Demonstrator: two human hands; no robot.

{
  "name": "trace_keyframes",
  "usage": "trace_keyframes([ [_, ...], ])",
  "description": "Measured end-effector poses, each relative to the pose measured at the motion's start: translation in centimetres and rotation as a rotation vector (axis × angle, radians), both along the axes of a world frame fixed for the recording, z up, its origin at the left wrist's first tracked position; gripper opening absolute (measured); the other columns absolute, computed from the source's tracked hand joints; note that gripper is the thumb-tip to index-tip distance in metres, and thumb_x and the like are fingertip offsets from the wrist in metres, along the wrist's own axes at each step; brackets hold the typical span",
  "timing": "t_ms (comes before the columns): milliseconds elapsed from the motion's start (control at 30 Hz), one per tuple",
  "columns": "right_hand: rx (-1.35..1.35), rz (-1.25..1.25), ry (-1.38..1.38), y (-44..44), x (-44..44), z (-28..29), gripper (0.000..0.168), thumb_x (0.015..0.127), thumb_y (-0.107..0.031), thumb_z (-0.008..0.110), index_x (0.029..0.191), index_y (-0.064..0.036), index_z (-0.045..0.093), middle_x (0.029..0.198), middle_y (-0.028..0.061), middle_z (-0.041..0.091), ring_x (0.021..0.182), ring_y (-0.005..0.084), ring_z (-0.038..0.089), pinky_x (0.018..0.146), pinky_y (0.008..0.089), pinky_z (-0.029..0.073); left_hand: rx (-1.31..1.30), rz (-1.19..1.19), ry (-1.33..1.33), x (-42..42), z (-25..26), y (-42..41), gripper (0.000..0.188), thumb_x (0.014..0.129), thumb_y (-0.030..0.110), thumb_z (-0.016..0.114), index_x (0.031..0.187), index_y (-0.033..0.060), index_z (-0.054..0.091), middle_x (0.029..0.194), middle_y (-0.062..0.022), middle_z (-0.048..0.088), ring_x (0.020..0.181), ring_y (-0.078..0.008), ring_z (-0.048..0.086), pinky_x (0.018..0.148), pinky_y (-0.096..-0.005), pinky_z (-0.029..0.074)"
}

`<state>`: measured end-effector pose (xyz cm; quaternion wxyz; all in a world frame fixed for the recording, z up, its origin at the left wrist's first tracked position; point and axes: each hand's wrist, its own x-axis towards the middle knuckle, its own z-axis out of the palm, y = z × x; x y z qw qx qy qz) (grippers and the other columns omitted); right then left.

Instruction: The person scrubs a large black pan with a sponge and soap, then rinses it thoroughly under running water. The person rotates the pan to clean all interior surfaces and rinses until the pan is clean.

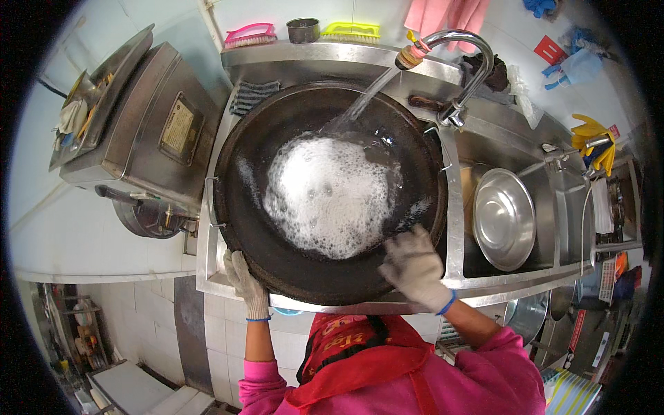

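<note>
A large dark wok with wire handles at its sides rests over a stainless steel sink. Foamy water covers its bottom, fed by a stream from a curved chrome faucet. In a light knitted glove, my left hand grips the wok's rim at the lower left. My right hand, also gloved, is over the wok's lower right inner wall, beside the foam. Motion blurs its fingers, and whether anything lies beneath them is hidden.
To the right, a metal basin leans in the neighbouring sink compartment. A striped cloth lies behind the wok. Pink and yellow scrub brushes flank a metal cup on the back ledge. A steel machine stands left.
</note>
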<state>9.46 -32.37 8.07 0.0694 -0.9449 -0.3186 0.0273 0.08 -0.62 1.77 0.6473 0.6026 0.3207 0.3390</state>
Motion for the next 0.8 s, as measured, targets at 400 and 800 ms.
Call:
trace_keyframes([
  [400,-0.675,0.214,-0.114,-0.2,10.3,-5.6,0.058,0.097,-0.051,0.038,0.143,-0.015,0.041,0.142,0.018,0.043,0.126,0.0345,0.045,0.107,0.0474,0.036,-0.001,-0.019,0.004,-0.6,-0.2,0.5,0.037,0.1,0.033,0.046,0.116,0.0001,0.049,0.1,-0.0045,0.052,0.091,-0.0141,0.047,0.084,-0.0283,0.043],
  [800,-0.101,0.237,-0.361,3.5,21.8,-9.4,0.056,0.087,-0.025,0.055,0.139,-0.01,0.043,0.145,0.018,0.04,0.133,0.0353,0.038,0.113,0.0451,0.027,-0.065,-0.039,0.019,0.1,0.1,0.3,0.035,0.1,0.03,0.045,0.116,-0.0012,0.053,0.104,-0.0059,0.058,0.091,-0.0134,0.051,0.083,-0.0277,0.044],
])
